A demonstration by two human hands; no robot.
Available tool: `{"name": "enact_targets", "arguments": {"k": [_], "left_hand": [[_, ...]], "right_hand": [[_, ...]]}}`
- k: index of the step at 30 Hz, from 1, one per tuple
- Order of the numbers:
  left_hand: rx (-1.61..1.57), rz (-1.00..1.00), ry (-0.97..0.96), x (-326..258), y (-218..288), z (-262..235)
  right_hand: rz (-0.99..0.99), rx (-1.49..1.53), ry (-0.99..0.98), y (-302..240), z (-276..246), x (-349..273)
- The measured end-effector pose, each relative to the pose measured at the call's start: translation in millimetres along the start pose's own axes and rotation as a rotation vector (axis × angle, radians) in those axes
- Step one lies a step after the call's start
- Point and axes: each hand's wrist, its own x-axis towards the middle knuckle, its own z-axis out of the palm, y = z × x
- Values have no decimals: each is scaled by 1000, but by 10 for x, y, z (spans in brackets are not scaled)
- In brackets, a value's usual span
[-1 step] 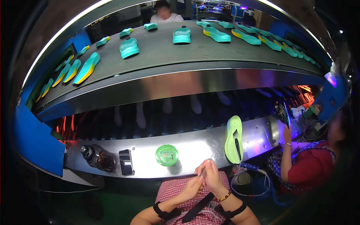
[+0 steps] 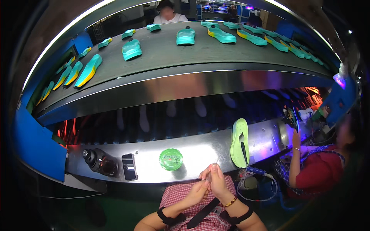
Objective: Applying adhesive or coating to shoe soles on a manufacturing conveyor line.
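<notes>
My left hand [image 2: 198, 192] and my right hand [image 2: 218, 182] meet above my lap, just in front of the metal ledge. Both are closed, fingertips pinched close together. Whatever they pinch, if anything, is too small to make out. To the right of them a yellow-green shoe sole [image 2: 240, 140] lies lengthwise on the ledge, with a slim black tool [image 2: 244, 153] resting on it. A round tub with a green lid [image 2: 171, 159] stands on the ledge to the left of my hands.
On the metal ledge [image 2: 208, 148] a phone [image 2: 129, 167] lies beside a dark bottle [image 2: 101, 162]. Beyond, a conveyor belt [image 2: 162, 52] carries several teal soles [image 2: 186, 36]. A co-worker in red [image 2: 320, 169] sits at right, near a looped cable [image 2: 275, 186]. Another person is behind the belt.
</notes>
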Motion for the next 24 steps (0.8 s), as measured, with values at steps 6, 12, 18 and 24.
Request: {"name": "enact_targets", "arguments": {"k": [6, 12, 18, 24], "left_hand": [[88, 44, 59, 1, 22, 66], [187, 66, 64, 56, 4, -14], [233, -30, 27, 58, -86, -49], [460, 113, 96, 54, -155, 36]], "right_hand": [[9, -156, 52, 4, 97, -123], [31, -281, 22, -66, -10, -51], [28, -153, -22, -142, -171, 59], [54, -186, 83, -34, -51, -162]]}}
